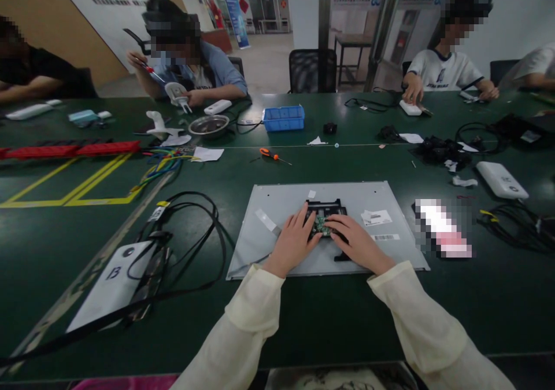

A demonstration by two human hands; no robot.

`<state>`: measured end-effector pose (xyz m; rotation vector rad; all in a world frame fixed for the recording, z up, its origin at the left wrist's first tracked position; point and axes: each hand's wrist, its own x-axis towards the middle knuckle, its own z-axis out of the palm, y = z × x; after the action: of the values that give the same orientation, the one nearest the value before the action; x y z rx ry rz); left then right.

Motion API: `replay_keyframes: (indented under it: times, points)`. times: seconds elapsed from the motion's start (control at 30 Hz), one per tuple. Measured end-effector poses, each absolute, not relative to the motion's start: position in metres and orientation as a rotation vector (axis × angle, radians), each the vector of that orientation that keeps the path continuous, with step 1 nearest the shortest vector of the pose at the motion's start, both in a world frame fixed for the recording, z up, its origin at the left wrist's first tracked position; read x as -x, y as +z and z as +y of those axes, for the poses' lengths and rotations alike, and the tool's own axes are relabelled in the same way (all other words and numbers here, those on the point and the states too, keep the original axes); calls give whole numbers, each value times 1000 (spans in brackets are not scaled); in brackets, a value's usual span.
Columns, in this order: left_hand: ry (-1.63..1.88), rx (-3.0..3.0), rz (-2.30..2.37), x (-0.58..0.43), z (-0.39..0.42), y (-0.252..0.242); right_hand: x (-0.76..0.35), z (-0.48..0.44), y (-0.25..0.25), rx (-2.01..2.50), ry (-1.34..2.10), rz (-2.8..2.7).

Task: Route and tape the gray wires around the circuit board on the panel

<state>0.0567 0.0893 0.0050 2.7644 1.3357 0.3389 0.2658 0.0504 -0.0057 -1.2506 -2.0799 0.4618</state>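
A green circuit board [321, 225] sits in a black plastic frame [332, 207] on the back of a flat grey metal panel [247, 242]. My left hand [293, 241] lies over the frame's left side, fingers stretched and apart, with the thumb by the board's lower edge. From the right, my right hand [356, 241] reaches in with its fingers extended, their tips touching the board. Neither hand visibly grips anything. The frame's sides are partly hidden under my fingers. White labels [376, 217] are stuck on the panel to the right.
An orange-handled screwdriver [269, 154] lies beyond the panel, near a blue bin [284, 118]. On the left are a white power bank [116, 280] and black cables [208, 205]. A pixelated phone [443, 228] is at right. Other people [191, 72] sit across the table.
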Motion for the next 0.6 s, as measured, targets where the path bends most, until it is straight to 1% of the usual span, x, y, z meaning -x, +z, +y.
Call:
replay_keyframes:
  times: [0.37,0.6]
  points:
    - [339,-2749,1337,-55,89,4,-264,48,-3,1294,486,-2089]
    - [325,-2742,1327,-54,89,3,-267,49,-5,1351,478,-1994]
